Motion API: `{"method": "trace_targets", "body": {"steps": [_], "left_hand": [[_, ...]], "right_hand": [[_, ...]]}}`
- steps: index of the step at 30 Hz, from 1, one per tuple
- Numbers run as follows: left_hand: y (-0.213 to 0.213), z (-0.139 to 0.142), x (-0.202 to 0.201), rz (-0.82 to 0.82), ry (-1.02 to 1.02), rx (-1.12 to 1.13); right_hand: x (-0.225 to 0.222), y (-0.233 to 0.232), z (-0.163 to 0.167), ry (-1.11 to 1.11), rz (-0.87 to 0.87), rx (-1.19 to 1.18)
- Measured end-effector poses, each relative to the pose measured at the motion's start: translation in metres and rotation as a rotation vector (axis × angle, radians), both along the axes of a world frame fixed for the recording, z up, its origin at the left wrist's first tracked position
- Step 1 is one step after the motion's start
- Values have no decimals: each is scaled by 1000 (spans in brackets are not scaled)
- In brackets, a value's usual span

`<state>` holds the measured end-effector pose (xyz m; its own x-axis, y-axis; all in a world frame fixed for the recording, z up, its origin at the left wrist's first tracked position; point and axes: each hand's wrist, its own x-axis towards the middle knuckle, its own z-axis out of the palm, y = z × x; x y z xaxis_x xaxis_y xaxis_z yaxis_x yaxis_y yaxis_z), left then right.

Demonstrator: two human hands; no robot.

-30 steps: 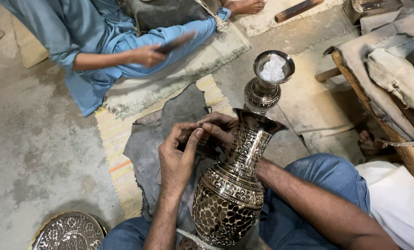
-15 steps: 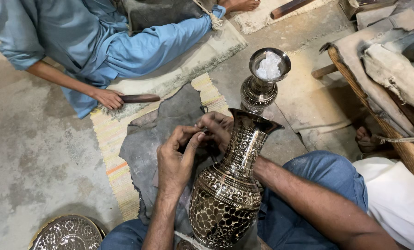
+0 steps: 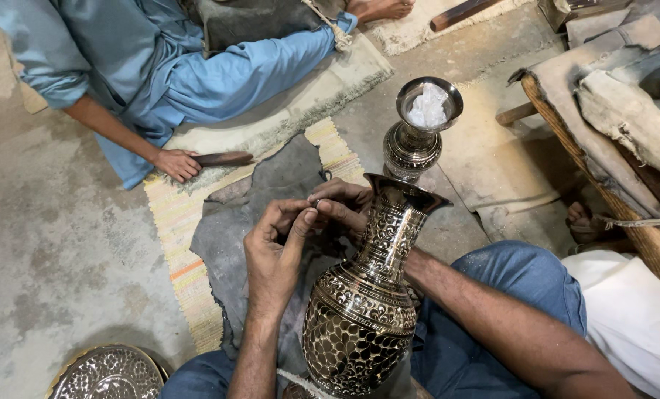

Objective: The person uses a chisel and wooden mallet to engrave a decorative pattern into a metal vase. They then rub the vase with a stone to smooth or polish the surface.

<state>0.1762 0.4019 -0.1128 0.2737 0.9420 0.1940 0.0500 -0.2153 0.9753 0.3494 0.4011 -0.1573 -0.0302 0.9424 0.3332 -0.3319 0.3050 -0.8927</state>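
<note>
A tall engraved dark-and-silver metal vase (image 3: pixel 367 295) stands between the knees at six o'clock. The left hand (image 3: pixel 274 255) and right hand (image 3: pixel 341 207) meet beside its neck, fingertips pinched on something too small to tell. At twelve o'clock, a smaller silver goblet-shaped vessel (image 3: pixel 418 137) stands on the floor.

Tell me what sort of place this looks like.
Probably a metal craft workshop where people work seated on the floor. An engraved brass vase stands between the person's knees with both hands at its neck, an embossed tray lies nearby, and a co-worker sits on a mat on bare concrete.
</note>
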Motion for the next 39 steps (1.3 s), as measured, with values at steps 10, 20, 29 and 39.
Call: {"method": "trace_targets", "body": {"steps": [10,20,29,39], "left_hand": [[0,0,0,1,3,-18],[0,0,0,32,80,4],[1,3,0,-19,89,-34],[1,1,0,4,204,9]], "right_hand": [[1,1,-1,-12,-1,-41],[-1,-2,-6,125,40,-191],[-1,-1,-5,33,-28,-82],[-3,-5,6,25,-43,-94]]}}
